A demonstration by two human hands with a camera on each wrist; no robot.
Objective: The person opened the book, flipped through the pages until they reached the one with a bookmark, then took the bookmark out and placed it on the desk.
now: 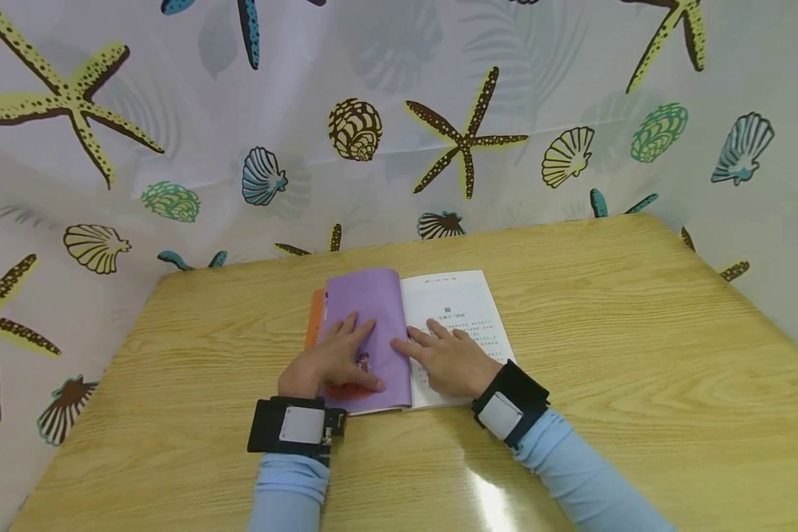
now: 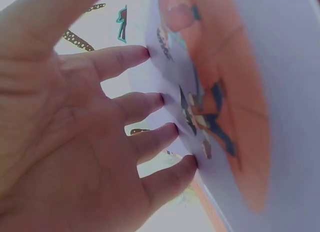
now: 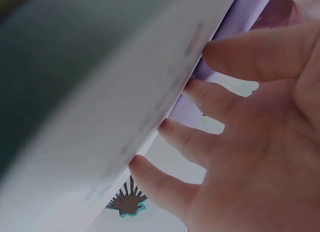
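Book (image 1: 372, 307) lies open under both hands (image 1: 335, 362) (image 1: 455, 363); its print (image 1: 448, 315) seems unreadable.

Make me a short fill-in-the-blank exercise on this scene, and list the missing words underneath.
1. The side of the open book under the left hand is mainly coloured ____.
2. The printed page beneath most of the right hand is ____.
3. Both sleeves are light ____.
4. The cloth behind the table is patterned with shells and five-armed ____.

Missing words: purple; white; blue; starfish.
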